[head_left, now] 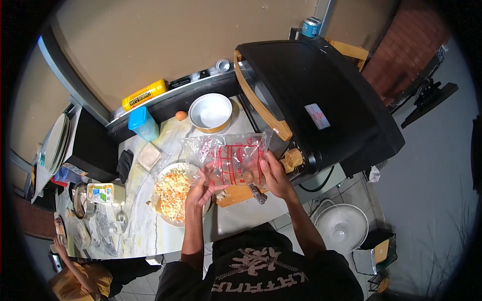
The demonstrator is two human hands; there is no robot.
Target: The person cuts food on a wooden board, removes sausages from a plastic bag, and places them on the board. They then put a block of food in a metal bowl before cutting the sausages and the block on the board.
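A clear plastic bag with red print is spread out between my two hands, over the front part of the counter. My left hand grips its lower left side, and my right hand pinches the right edge. Below the bag, partly covered by it, lie a wooden cutting board and a knife. Close beside my left hand stands a wide bowl heaped with shredded vegetables in white and orange. Some of my left fingers show through the plastic.
Behind the bag are a metal bowl, an egg and a blue-lidded container. A large black oven with a wooden handle stands at right. On the left are a tub and another person's arm. A fan is at lower right.
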